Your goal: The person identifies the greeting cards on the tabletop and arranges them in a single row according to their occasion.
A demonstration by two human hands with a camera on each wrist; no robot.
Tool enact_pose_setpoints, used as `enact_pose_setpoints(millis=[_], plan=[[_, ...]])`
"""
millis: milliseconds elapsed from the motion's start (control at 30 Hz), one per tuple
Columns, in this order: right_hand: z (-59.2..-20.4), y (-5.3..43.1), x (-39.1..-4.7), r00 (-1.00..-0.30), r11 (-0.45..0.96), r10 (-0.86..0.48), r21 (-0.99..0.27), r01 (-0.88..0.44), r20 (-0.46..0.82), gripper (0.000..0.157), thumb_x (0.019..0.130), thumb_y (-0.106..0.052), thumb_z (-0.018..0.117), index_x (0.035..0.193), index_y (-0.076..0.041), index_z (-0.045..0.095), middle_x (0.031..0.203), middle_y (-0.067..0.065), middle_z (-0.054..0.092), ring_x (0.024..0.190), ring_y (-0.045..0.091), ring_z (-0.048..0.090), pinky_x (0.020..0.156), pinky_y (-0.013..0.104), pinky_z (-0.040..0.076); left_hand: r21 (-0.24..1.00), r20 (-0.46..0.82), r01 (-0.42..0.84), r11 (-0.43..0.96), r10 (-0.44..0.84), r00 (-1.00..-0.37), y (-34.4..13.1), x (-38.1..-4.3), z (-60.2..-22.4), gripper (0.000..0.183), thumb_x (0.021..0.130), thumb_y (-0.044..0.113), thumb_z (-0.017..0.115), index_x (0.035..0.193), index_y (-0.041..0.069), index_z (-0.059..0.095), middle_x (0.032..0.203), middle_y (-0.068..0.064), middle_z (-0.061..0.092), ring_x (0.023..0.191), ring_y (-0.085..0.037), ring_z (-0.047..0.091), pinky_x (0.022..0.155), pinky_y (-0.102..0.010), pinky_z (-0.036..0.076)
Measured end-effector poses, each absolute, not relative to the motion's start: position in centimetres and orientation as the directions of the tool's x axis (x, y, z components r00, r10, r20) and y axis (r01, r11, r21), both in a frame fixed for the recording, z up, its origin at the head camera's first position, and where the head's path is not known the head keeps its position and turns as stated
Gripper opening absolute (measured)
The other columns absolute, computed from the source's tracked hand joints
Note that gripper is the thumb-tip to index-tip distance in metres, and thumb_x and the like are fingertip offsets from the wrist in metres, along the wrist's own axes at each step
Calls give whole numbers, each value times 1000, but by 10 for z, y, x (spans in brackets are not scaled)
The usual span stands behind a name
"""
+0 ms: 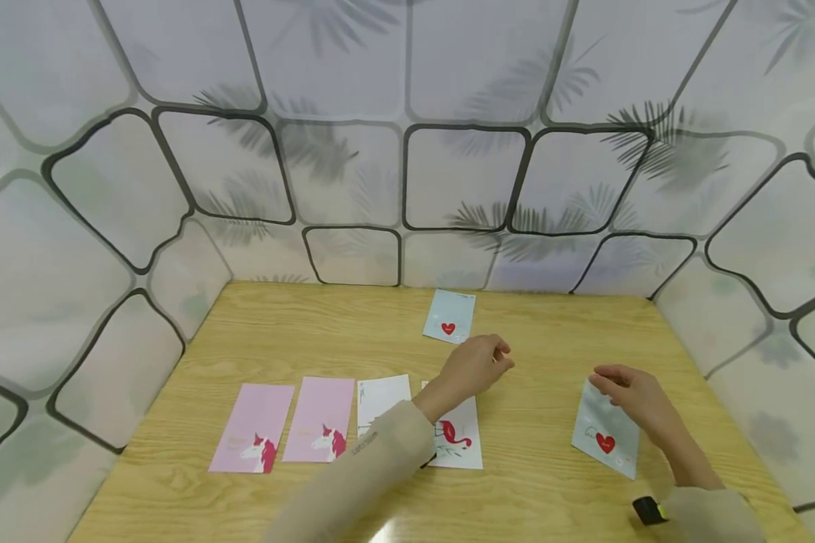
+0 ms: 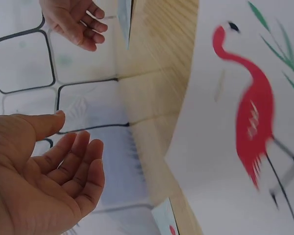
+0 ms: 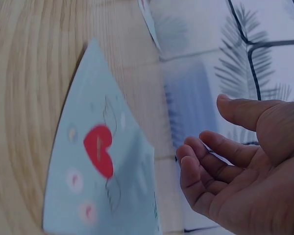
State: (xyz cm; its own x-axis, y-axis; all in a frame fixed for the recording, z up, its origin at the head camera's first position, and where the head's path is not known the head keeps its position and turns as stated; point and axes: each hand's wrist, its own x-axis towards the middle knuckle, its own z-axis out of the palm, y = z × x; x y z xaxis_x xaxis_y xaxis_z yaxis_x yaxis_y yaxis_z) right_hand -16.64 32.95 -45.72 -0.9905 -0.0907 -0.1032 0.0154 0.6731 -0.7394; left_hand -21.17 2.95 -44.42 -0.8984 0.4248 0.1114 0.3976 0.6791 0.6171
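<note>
While your left hand (image 1: 474, 368) hangs between the flamingo card (image 1: 460, 431) and a pale blue heart card (image 1: 450, 313), its fingers are loosely curled and hold nothing. That heart card lies close to the middle of the table's (image 1: 530, 445) far edge. Your right hand (image 1: 637, 398) is likewise relaxed and empty, held over the upper end of a second pale blue heart card (image 1: 604, 428) towards the right edge; the right wrist view shows a gap between them. From the left edge inwards, you have a pink unicorn card (image 1: 251, 426), another pink unicorn card (image 1: 319, 418), a white card (image 1: 383, 396) and the flamingo card in a row. Your left sleeve (image 1: 353, 483) partly hides the last two.
</note>
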Motion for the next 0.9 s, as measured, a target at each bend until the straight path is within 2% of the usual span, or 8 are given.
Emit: enact_pose_setpoints(millis=[133,200,300,367,433,500,733,900], plan=[[-461,347,-166,-993,711,-68,-703,20,-97,63,107,-36,57,142,16,47,139,36,54,116,43,61,77,22,55,635,84,392,665,445,-891,53,-213,-448,31,102,27,69,127,9,69,100,5,68,78,-4,58,68,-19,48],[-464,354,-167,-994,738,-59,-674,21,-95,64,107,-34,59,142,18,46,137,38,54,117,46,59,75,22,53,626,64,388,676,452,-890,65,-215,-453,34,102,29,69,130,10,68,104,5,68,83,-5,60,71,-19,49],[-467,363,-169,-994,779,-51,-627,19,-95,67,105,-32,63,141,22,43,135,41,53,117,50,57,79,32,55,588,39,382,713,446,-894,82,-218,-462,37,101,33,69,131,13,68,110,6,69,92,-5,63,77,-18,50],[-470,367,-172,-993,805,-60,-593,10,-98,71,103,-31,66,140,24,41,135,43,51,117,54,55,84,45,56,555,29,382,739,441,-897,91,-221,-469,38,101,36,70,132,14,68,113,6,69,98,-5,64,80,-17,50],[-473,370,-176,-992,841,-69,-541,-2,-102,75,100,-32,69,138,26,40,135,46,49,119,59,53,90,57,54,533,24,381,756,436,-900,99,-223,-474,39,100,37,70,132,15,68,115,6,70,101,-5,64,83,-17,50],[-475,373,-180,-992,878,-78,-478,-20,-101,80,97,-34,73,135,28,40,132,48,49,120,62,50,93,64,50,511,27,388,767,436,-899,105,-225,-478,41,100,38,70,133,14,68,118,5,69,106,-7,64,86,-18,50],[-477,375,-184,-992,936,-64,-351,-22,-110,89,87,-43,82,128,28,47,122,49,52,113,68,48,91,69,46,438,28,404,803,437,-899,130,-225,-486,47,97,46,71,135,17,67,127,4,66,117,-11,60,94,-20,49],[-477,371,-184,-990,942,-59,-335,-13,-128,84,84,-43,85,124,23,52,114,44,57,107,64,50,88,67,46,375,-6,436,818,472,-882,145,-217,-490,55,94,49,74,138,18,64,130,3,62,122,-11,55,98,-21,48]])
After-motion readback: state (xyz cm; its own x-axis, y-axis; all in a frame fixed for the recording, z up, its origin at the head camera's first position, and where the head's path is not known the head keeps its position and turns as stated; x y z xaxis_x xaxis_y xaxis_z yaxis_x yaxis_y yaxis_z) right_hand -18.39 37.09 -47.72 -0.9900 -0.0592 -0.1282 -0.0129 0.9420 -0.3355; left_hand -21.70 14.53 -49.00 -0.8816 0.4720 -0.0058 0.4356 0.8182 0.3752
